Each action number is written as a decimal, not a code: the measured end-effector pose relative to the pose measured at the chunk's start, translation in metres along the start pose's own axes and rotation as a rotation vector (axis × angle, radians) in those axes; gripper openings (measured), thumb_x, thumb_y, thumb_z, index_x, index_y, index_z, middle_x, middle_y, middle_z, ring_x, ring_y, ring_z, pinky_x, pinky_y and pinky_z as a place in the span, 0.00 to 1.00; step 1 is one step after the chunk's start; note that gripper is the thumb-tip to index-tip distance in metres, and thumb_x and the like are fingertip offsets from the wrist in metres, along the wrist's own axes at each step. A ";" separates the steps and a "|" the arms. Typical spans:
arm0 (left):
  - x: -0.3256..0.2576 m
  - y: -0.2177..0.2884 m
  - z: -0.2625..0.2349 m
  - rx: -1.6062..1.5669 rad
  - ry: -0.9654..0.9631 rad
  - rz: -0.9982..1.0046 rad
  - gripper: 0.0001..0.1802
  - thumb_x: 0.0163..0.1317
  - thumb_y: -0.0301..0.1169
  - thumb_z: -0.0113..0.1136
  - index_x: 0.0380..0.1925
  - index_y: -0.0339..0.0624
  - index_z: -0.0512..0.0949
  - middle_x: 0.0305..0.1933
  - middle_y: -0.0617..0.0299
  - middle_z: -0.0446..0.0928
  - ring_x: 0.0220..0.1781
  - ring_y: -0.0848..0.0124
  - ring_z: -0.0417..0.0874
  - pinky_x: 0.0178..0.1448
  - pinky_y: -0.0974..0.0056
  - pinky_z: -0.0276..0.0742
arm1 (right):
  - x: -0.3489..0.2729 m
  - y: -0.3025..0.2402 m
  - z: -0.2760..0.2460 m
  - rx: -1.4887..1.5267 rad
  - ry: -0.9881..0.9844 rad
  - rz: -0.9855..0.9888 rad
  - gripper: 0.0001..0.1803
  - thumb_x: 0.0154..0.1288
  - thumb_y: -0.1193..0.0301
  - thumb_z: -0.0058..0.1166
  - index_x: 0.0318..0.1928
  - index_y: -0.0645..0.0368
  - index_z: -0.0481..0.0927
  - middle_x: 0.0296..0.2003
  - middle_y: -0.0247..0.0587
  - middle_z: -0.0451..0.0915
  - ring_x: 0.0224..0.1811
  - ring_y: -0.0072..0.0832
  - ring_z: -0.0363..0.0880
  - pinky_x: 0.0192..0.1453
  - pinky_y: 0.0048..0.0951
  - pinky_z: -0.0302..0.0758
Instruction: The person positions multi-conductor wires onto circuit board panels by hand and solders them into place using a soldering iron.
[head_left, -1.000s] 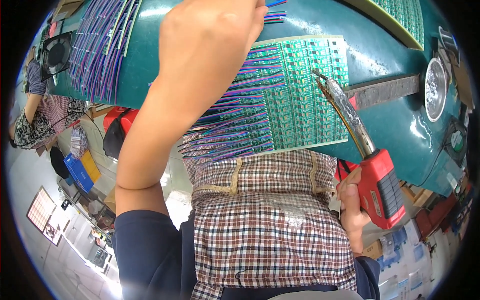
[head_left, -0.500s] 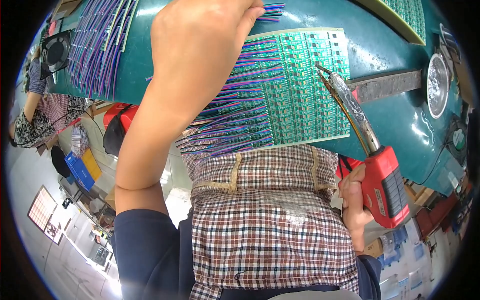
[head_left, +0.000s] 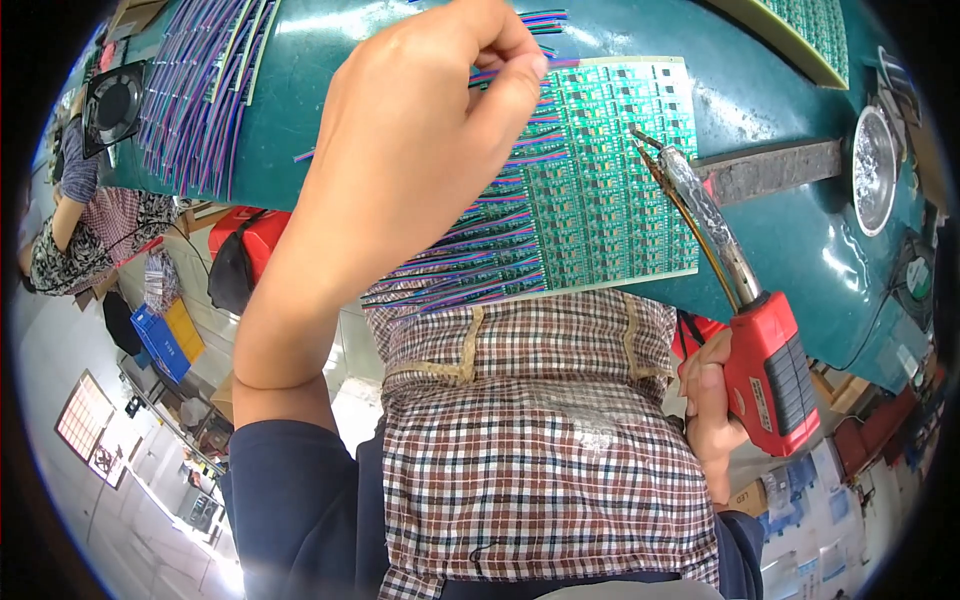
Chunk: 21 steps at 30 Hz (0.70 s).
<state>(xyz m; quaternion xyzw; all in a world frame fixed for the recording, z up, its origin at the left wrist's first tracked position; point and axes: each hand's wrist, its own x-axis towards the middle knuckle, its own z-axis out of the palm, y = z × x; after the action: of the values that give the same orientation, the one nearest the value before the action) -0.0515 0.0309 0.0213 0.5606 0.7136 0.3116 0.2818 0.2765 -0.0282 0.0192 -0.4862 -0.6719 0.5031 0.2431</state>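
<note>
My left hand (head_left: 440, 120) is closed in a pinch over the top edge of a green circuit board panel (head_left: 610, 190). Coloured wires show between its thumb and fingers, their tips at the panel's upper row. Rows of blue, purple and black wire bundles (head_left: 470, 262) run off the panel's left half, partly hidden by my wrist. In my right hand (head_left: 708, 400) is a red soldering gun (head_left: 770, 375), its hot tip and a thin solder guide tube pointing over the panel's right columns. A few loose wires (head_left: 545, 20) lie beyond my left hand.
A finished-looking stack of wired boards (head_left: 205, 95) lies at the far left of the green table (head_left: 300, 60), near a black fan (head_left: 112, 108). Right of the panel are a dark metal bar (head_left: 775, 170) and a round metal dish (head_left: 874, 170). More panels (head_left: 800, 35) stand at the far right.
My left hand has come nearer and to the right, from the loose wires to the panel's top edge, with wires in its fingers. The soldering gun has hardly moved.
</note>
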 end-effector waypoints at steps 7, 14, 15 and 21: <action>-0.028 0.001 0.006 0.101 -0.116 0.075 0.07 0.66 0.26 0.70 0.37 0.34 0.82 0.33 0.60 0.80 0.32 0.74 0.79 0.38 0.69 0.75 | -0.003 -0.001 0.000 0.076 -0.011 0.045 0.05 0.73 0.78 0.51 0.37 0.65 0.72 0.23 0.35 0.67 0.16 0.18 0.61 0.22 0.24 0.64; -0.042 -0.001 0.028 0.203 -0.076 0.023 0.09 0.64 0.28 0.72 0.31 0.38 0.79 0.33 0.60 0.79 0.30 0.68 0.83 0.35 0.64 0.81 | -0.008 0.001 -0.001 0.012 -0.044 0.092 0.04 0.73 0.77 0.52 0.38 0.65 0.74 0.24 0.35 0.70 0.19 0.20 0.64 0.24 0.25 0.65; -0.042 -0.002 0.029 0.202 -0.077 0.020 0.09 0.64 0.28 0.72 0.31 0.38 0.79 0.33 0.60 0.79 0.30 0.68 0.83 0.35 0.64 0.81 | -0.009 0.002 -0.002 -0.010 -0.059 0.077 0.04 0.72 0.77 0.53 0.40 0.66 0.75 0.25 0.36 0.71 0.20 0.20 0.66 0.26 0.25 0.66; -0.041 -0.005 0.036 0.259 -0.037 0.047 0.11 0.65 0.29 0.70 0.28 0.39 0.78 0.31 0.59 0.77 0.29 0.65 0.84 0.34 0.62 0.81 | -0.015 -0.001 -0.002 -0.159 -0.071 0.138 0.10 0.72 0.76 0.57 0.50 0.69 0.78 0.27 0.36 0.75 0.24 0.21 0.69 0.31 0.25 0.69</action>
<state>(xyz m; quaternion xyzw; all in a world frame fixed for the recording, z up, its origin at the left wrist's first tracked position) -0.0189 -0.0050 -0.0040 0.6144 0.7294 0.2128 0.2127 0.2838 -0.0406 0.0228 -0.5312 -0.6827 0.4805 0.1445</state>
